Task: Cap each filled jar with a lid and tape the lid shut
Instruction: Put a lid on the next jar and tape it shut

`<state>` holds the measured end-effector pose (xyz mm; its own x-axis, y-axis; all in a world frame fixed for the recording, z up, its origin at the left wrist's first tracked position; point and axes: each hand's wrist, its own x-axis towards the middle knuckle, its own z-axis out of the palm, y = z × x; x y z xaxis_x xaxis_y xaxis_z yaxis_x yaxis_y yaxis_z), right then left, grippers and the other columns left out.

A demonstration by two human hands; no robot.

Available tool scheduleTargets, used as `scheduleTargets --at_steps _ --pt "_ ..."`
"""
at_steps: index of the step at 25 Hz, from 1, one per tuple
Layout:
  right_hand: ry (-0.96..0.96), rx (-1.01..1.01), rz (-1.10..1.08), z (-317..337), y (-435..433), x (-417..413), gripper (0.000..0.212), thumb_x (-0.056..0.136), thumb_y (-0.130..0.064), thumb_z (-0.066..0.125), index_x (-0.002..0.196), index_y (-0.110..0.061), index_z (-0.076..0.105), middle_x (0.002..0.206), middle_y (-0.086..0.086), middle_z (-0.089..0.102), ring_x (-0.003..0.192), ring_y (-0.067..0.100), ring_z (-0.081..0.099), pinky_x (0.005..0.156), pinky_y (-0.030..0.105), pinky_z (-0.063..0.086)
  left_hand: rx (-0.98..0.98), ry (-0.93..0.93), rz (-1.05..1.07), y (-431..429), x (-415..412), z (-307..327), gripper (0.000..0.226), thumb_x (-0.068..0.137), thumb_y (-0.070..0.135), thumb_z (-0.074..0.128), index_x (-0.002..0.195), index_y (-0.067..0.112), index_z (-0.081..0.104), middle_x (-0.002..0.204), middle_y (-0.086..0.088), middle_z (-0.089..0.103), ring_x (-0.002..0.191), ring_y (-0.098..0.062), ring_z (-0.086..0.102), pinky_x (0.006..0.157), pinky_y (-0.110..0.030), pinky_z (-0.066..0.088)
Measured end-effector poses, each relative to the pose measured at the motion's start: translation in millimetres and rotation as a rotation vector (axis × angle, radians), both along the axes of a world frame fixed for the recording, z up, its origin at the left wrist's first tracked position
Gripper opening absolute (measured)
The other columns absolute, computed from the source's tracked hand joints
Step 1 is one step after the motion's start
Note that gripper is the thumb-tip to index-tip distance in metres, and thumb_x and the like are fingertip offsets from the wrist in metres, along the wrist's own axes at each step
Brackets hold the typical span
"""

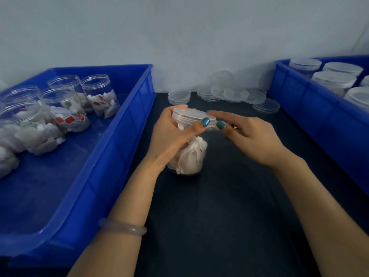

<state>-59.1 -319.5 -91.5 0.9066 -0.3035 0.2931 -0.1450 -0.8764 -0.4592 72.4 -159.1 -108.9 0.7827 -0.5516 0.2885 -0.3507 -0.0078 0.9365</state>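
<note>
A clear jar (191,156) filled with white sachets stands on the dark table in the middle. A clear lid (189,115) sits on its mouth. My left hand (171,134) grips the jar's upper part and the lid's rim from the left, thumb across the front. To the right of the lid, my right hand (245,134) pinches a strip of clear tape (214,125) that runs to the lid's side. Several loose clear lids (229,93) lie at the back of the table.
A blue bin (89,156) on the left holds several open filled jars (99,96). A second blue bin (319,108) on the right holds several capped jars (333,78). A pale wall stands behind the table.
</note>
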Motion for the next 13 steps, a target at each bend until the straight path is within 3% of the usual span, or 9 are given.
scheduleTargets --at_steps 2,6,11,13 --pt "-0.021 -0.068 -0.025 -1 -1 0 0.059 0.089 -0.067 0.016 0.140 -0.053 0.043 0.069 -0.008 0.063 0.071 0.012 0.060 0.066 0.032 0.045 -0.027 0.046 -0.024 -1 0 2 0.097 0.048 0.060 0.079 0.131 0.015 0.054 0.093 0.027 0.070 0.091 0.009 0.066 0.070 -0.013 0.054" --pt "-0.072 -0.069 -0.051 -4 -4 0 0.062 0.086 -0.073 0.017 0.137 -0.054 0.047 0.071 -0.005 0.067 0.065 0.012 0.057 0.060 0.030 0.041 -0.030 0.100 -0.069 -3 -3 4 0.088 0.054 0.059 0.078 0.129 0.019 0.056 0.090 0.032 0.069 0.090 0.013 0.065 0.067 -0.006 0.049" --pt "-0.060 -0.032 -0.046 -7 -11 1 0.059 0.082 -0.080 0.020 0.134 -0.063 0.043 0.086 -0.008 0.072 0.076 0.008 0.062 0.064 0.025 0.044 -0.063 0.227 -0.169 -1 -5 4 0.087 0.050 0.062 0.088 0.124 0.024 0.061 0.106 0.011 0.074 0.102 -0.005 0.069 0.077 -0.020 0.056" --pt "-0.100 0.023 -0.022 -5 -11 0 0.054 0.082 -0.081 0.024 0.131 -0.067 0.042 0.096 -0.005 0.074 0.081 0.009 0.064 0.071 0.030 0.050 -0.073 0.263 -0.218 0 -8 5 0.096 0.040 0.072 0.085 0.121 0.026 0.062 0.113 0.003 0.073 0.106 -0.013 0.070 0.086 -0.030 0.057"
